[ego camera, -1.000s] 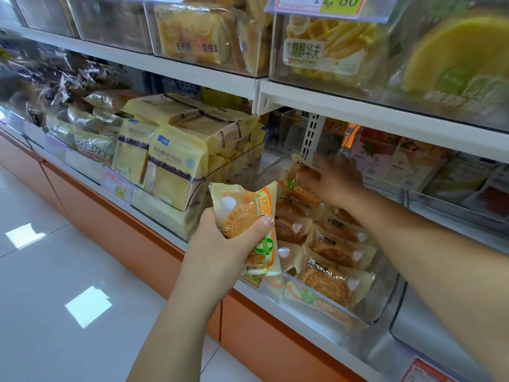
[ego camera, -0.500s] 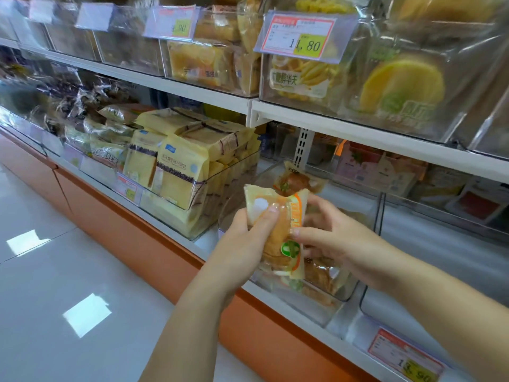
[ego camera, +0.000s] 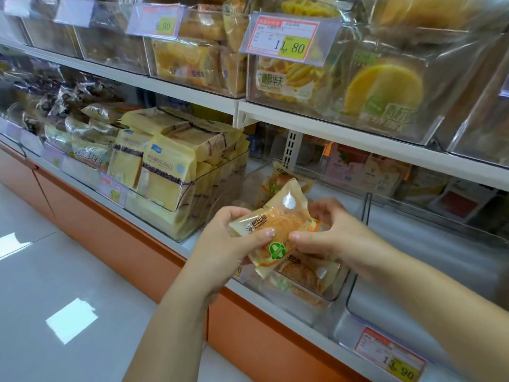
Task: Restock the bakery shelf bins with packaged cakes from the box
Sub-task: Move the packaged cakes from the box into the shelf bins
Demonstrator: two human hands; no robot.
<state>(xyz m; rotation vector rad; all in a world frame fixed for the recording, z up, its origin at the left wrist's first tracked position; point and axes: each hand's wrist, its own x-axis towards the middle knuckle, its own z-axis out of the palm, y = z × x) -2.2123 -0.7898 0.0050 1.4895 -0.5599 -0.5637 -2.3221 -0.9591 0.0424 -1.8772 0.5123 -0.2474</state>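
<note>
Right now both hands meet in front of the lower shelf [ego camera: 297, 332], sharing one packaged cake [ego camera: 278, 219] between them. The left hand [ego camera: 228, 244] grips the packet's left end, thumb laid across the printed face and the other fingers curled underneath. The right hand [ego camera: 336, 232] pinches the right end, thumb tip pressed near the green emblem and the fingers bent round the back of the wrapper. The packet is tilted, with its clear, crimped top corner pointing up and away from the person, and a round golden cake shows through the film. It is held in the air just above the front of a clear bin [ego camera: 343, 288] on that shelf. More cakes of the same kind [ego camera: 301, 271] lie in the bin directly below the hands, and another packet [ego camera: 276, 179] leans at the back. Just beside it on the left, a second clear bin is packed with pale yellow packets [ego camera: 165, 172] standing upright. On the upper shelf [ego camera: 358, 139] stand clear bins of yellow pastries, one carrying a price tag [ego camera: 283, 37] that reads 11,80. A second price tag [ego camera: 391, 357], reading 13,90, sits on the lower shelf edge at the right. Below the shelf runs an orange base panel [ego camera: 110, 230] above a glossy pale floor [ego camera: 55, 271].
</note>
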